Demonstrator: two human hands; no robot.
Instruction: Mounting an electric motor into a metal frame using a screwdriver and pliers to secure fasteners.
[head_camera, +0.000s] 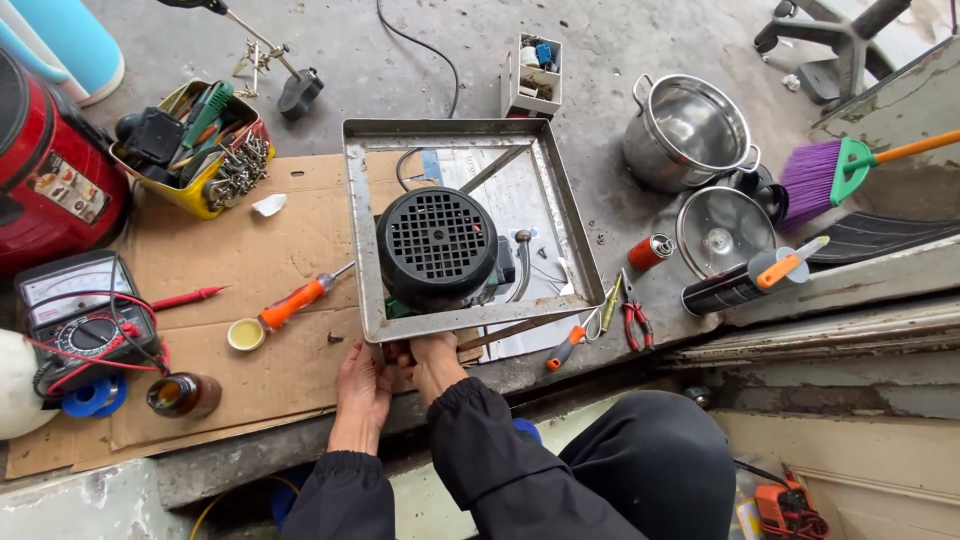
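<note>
A square metal frame (450, 128) stands on edge on the cardboard, with a black motor and its round grilled cover (437, 246) mounted inside it. My left hand (362, 388) and my right hand (430, 362) are both under the near lower edge of the frame, side by side. My right hand's fingers reach up beneath the motor and are partly hidden by the frame. My left hand rests against the frame's near corner. Both arms wear black sleeves.
An orange-handled screwdriver (295, 301), a small round tin (245, 334) and a brown bottle (183, 394) lie left. A multimeter (80, 318) and a yellow tool tray (195, 150) sit further left. Red pliers (636, 320), a steel pot (690, 130), a glass lid (722, 232) and a purple broom (830, 172) are right.
</note>
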